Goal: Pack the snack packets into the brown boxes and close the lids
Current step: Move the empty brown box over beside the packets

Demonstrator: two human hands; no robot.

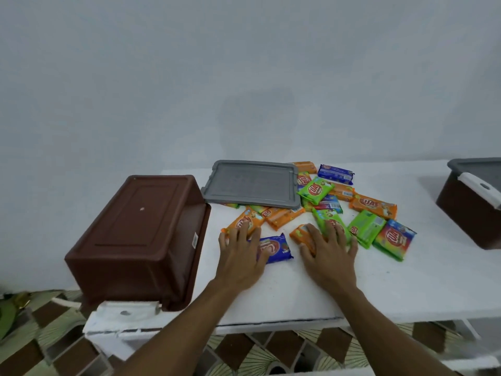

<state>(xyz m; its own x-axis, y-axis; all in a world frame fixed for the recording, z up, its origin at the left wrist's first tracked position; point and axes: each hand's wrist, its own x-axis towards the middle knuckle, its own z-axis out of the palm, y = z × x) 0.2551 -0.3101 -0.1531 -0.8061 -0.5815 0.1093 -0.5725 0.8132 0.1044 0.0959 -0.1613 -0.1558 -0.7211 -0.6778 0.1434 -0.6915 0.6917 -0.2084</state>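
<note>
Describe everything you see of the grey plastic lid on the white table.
The grey plastic lid is a rounded rectangle with a raised rim and a finely textured middle. It lies loose on the white table, right of the overturned brown box, its near edge over several snack packets. Nothing lies on it.

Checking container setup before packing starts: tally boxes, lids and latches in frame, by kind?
Brown boxes: 2, the bottom-up box at left and the right box.
Grey lids: 2, the loose lid and the fitted lid on the right box.
White latches: 2, the left latch and the right latch.
Total: 6.
</note>
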